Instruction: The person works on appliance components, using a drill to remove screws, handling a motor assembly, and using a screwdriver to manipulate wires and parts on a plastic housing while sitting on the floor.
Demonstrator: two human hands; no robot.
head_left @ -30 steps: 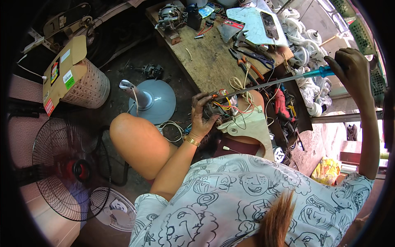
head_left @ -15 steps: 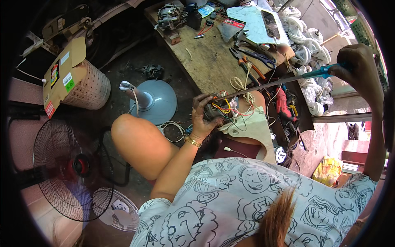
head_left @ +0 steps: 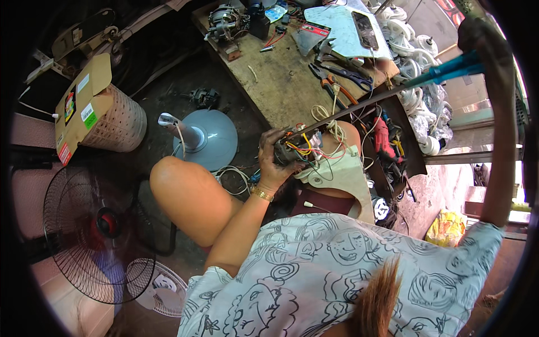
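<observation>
My left hand point(head_left: 275, 163) is wrapped around an electric motor point(head_left: 293, 149) with yellow, red and dark wires, held over my lap. In my raised right hand point(head_left: 487, 50), at the upper right, is the teal handle of a long screwdriver point(head_left: 452, 68). Its thin shaft slants down to the left, and the tip reaches the motor beside my left fingers; exactly where it touches is hidden. A cream plastic housing point(head_left: 340, 177) rests against my thigh, just right of the motor, with loose wires running over it.
On the wooden workbench point(head_left: 264, 84) lie a hammer point(head_left: 337, 55), pliers point(head_left: 332, 90), a notebook and a phone point(head_left: 366, 31). A tray point(head_left: 414, 160) holds a red power tool point(head_left: 383, 137). Around the floor stand a grey fan base point(head_left: 216, 140), a boxed basket point(head_left: 120, 118) and a caged fan point(head_left: 73, 241).
My right hand has risen up and right with the screwdriver, so the shaft slopes more steeply. The left hand and the motor have hardly moved.
</observation>
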